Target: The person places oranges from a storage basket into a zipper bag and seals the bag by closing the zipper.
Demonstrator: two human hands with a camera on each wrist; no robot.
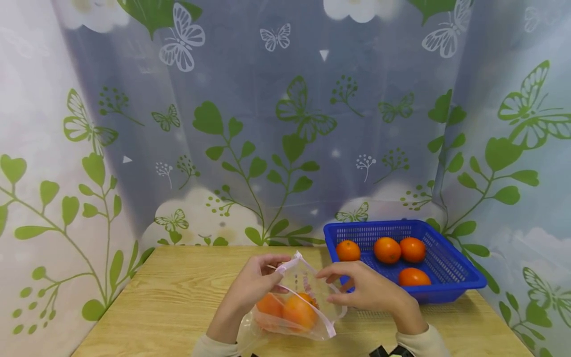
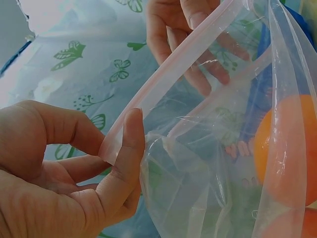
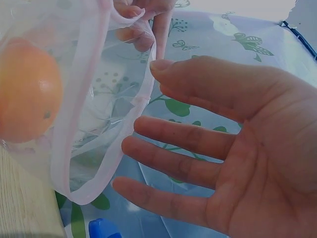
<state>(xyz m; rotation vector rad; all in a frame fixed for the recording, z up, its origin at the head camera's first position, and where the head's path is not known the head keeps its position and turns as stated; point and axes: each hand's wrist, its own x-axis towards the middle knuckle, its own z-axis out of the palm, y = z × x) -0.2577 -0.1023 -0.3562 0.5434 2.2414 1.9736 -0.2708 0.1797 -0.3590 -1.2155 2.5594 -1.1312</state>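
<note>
A clear zip bag with a pinkish-white zip strip stands with its mouth spread apart on the table. Inside it lie two oranges, one in front and one to its left. My left hand pinches one end of the bag's zip edge between thumb and fingers, as the left wrist view shows. On the other side, my right hand has its fingers stretched out at the bag's rim. In the right wrist view the right hand's fingertips are at the strip, with nothing gripped.
A blue plastic basket stands at the right of the wooden table, just beyond my right hand. Several oranges lie in it. A curtain with leaves and butterflies hangs behind and on both sides.
</note>
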